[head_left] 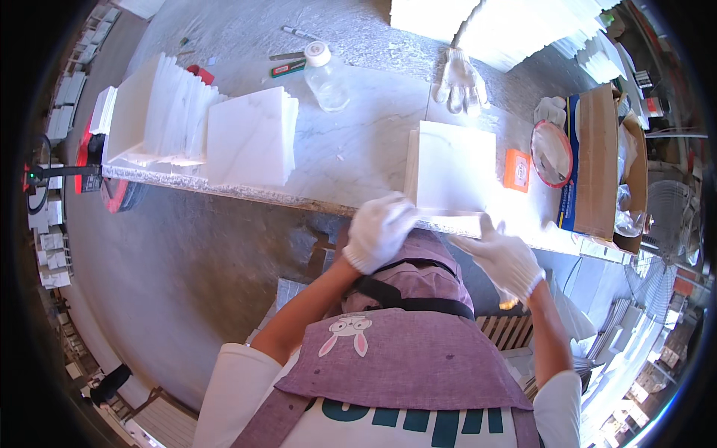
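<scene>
Both my hands wear white knitted gloves and are at the table's near edge. Between them is a thin white marble tile [452, 223], seen almost edge-on and slightly blurred. My left hand [382, 231] is closed at the tile's left end, fingers curled. My right hand [506, 257] pinches its right end, thumb above and fingers stretched beneath. Just beyond, a stack of square white tiles [455, 166] stands on the tabletop.
On the left stand more tiles [250, 138]. Behind them are a clear bottle [326, 86] and a green box cutter [288, 69]. A white glove [461, 84] lies beyond the stack. Rightward are an orange box [517, 170], a round red-rimmed object [552, 153] and a cardboard box [597, 160].
</scene>
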`<state>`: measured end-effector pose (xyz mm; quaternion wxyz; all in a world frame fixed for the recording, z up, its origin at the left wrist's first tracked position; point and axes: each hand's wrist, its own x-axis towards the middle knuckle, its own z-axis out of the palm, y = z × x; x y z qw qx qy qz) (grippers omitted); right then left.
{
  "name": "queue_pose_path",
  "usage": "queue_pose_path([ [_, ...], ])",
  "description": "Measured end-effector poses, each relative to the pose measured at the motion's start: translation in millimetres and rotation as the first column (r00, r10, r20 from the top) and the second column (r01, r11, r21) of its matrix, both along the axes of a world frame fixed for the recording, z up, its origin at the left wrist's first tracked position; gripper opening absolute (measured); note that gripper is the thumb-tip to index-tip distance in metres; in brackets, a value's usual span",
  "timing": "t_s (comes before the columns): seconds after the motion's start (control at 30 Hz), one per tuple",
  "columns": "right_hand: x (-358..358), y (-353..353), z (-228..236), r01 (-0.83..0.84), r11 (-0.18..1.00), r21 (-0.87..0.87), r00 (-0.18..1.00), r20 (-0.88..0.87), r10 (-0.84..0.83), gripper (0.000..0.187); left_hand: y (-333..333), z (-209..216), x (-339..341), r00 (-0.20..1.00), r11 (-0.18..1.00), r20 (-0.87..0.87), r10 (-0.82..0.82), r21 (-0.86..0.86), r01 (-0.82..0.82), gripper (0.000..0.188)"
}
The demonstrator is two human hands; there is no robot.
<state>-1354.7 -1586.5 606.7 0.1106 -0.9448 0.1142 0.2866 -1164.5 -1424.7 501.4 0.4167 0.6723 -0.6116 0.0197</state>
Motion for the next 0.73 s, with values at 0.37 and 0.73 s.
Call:
queue_pose_path([
  [0.37, -117.4, 21.7, -30.8, 0.752, 0.591, 0.293, 0.612, 0.023, -0.79, 0.042, 9.8, 18.0, 38.2, 0.982, 0.971, 0.071, 0.173, 0.152, -0.182, 0.022],
  [0.73, -179.5, 2.3, -23.8, 0.844, 0.414, 0.342, 0.385, 0.152, -0.91, 0.046, -145.5, 37.1, -1.0, 0.804, 0.908, 0.431, -0.41, 0.274, 0.317, 0.038],
])
